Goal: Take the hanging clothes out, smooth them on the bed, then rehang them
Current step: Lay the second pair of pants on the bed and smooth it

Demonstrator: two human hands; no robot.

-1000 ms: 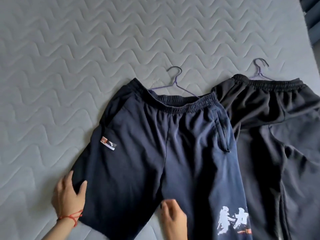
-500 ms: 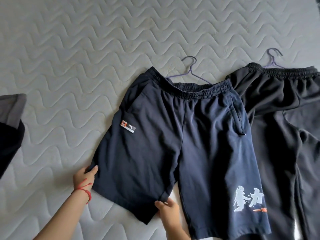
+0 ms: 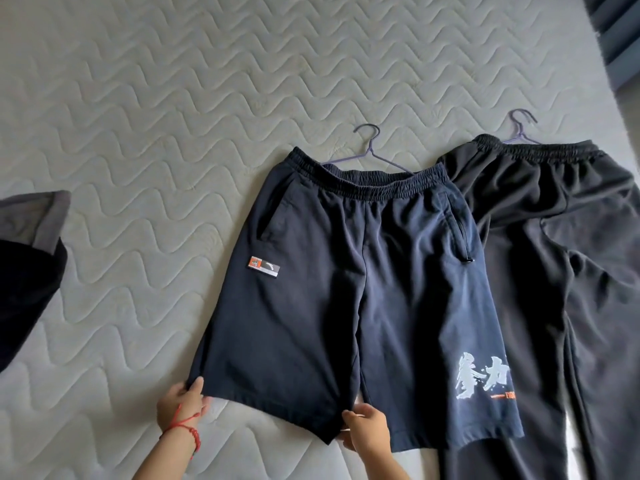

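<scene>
Navy shorts (image 3: pixel 349 289) with white lettering on one leg lie flat on the quilted mattress (image 3: pixel 156 116), still on a purple hanger (image 3: pixel 369 147) whose hook sticks out above the waistband. My left hand (image 3: pixel 181 405), with a red string at the wrist, pinches the outer corner of the left leg's hem. My right hand (image 3: pixel 365 433) grips the inner corner of the same hem. Black trousers (image 3: pixel 561 254) on a second purple hanger (image 3: pixel 519 128) lie to the right, partly under the shorts.
A dark garment with a grey band (image 3: pixel 27 258) lies at the left edge of the mattress. Dark furniture (image 3: pixel 620 36) stands beyond the bed's far right corner.
Both hands slid down the left leg of the shorts to its hem and took hold of its two corners. The leg now lies flatter and straighter. The view shifted left.
</scene>
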